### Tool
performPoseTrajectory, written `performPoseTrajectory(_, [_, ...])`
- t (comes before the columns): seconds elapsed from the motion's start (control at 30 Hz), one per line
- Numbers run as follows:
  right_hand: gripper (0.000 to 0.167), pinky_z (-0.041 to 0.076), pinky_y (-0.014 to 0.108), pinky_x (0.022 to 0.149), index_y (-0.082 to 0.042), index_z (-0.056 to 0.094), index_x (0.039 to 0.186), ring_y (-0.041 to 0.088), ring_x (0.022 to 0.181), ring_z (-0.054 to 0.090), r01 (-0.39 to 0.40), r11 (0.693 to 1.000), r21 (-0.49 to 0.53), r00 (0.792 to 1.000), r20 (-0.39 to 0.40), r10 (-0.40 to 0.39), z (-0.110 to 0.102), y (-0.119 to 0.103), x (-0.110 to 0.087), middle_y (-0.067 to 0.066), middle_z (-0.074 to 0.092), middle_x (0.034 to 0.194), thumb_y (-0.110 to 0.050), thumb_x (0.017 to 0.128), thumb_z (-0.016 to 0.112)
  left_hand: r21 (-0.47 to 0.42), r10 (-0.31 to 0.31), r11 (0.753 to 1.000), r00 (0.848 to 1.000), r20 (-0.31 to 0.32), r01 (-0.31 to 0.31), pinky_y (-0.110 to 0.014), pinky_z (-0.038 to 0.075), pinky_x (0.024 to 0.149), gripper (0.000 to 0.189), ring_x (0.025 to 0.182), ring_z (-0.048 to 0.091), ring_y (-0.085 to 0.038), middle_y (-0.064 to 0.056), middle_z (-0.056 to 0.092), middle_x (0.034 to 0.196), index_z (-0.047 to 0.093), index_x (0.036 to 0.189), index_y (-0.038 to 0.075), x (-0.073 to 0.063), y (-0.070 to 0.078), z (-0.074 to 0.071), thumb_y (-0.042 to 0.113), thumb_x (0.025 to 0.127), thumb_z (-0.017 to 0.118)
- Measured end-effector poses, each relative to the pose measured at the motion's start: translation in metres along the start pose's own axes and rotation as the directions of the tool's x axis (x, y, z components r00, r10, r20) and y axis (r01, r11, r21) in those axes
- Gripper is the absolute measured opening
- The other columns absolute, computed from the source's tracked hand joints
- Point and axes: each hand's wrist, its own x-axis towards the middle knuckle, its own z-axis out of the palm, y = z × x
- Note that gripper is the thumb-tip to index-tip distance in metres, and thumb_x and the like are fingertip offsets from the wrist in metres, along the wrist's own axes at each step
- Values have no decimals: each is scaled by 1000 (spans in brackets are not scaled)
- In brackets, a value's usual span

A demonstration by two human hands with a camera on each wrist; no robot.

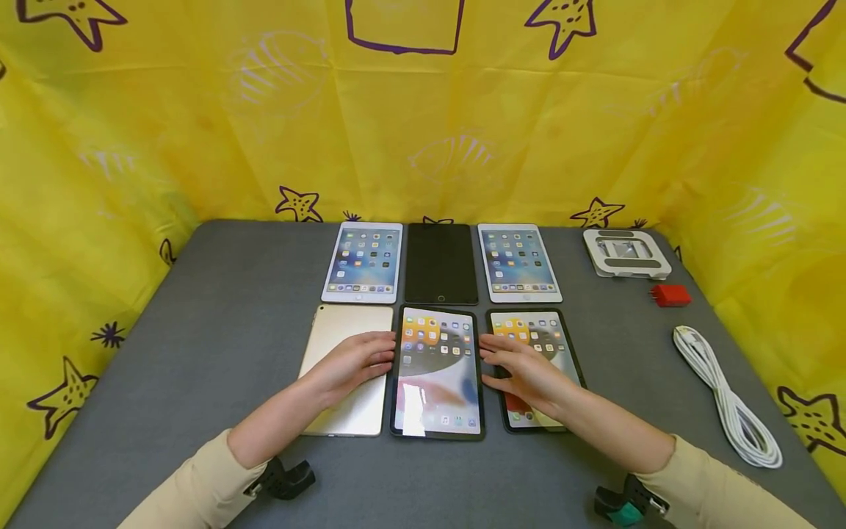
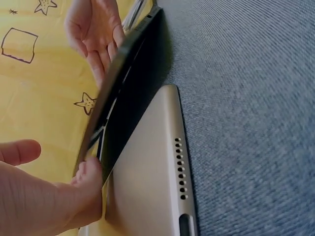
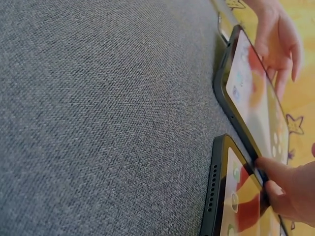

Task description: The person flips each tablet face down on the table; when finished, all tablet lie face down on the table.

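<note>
A black-edged tablet (image 1: 438, 378) with a lit home screen lies between my two hands, slightly askew. In the left wrist view the same tablet (image 2: 125, 64) slants, its dark underside above the cloth. My left hand (image 1: 353, 361) touches its left edge with the fingertips, reaching over a gold tablet (image 1: 340, 408) that lies face down. At its right edge are the fingers of my right hand (image 1: 525, 373), above another lit black-edged tablet (image 1: 548, 330). Neither hand's fingers plainly close round the tablet. The fingertips' undersides are partly hidden.
Behind lie two white tablets (image 1: 362, 257), (image 1: 520, 258) and a dark tablet (image 1: 441, 261). On the right are a white-grey stand (image 1: 626, 262), a red plug (image 1: 670, 295) and a coiled white cable (image 1: 727, 400). Yellow cloth (image 1: 423, 110) encloses the grey table (image 1: 218, 308).
</note>
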Motion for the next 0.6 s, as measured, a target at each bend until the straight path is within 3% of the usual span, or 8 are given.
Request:
performPoseTrajectory(0.23, [58,32,53,109,8,17,151,38,143,16,-5,1000,11,1000,20,4,6,1,4,25,13,158,-2,99,43,16,67,998,996,-63,-66,-27,52,83,45,92,58,-14,-13,53,116,38,136,-6,-2,1,2,7,96,55])
performPoseTrajectory(0.43, [60,37,51,107,8,20,151,36,142,19,-5,1000,18,999,36,4,15,3,10,25,15,157,-2,98,46,33,147,989,987,-65,-145,-32,53,84,44,96,58,-15,-13,54,115,43,131,-4,-8,7,5,2,92,60])
performPoseTrajectory(0.6, [59,38,51,106,8,22,150,35,139,23,-9,999,33,999,37,8,22,5,14,25,18,157,-2,97,46,37,178,984,983,-50,-176,-35,53,86,45,100,57,-17,-13,54,118,44,131,-3,-12,13,8,3,90,63])
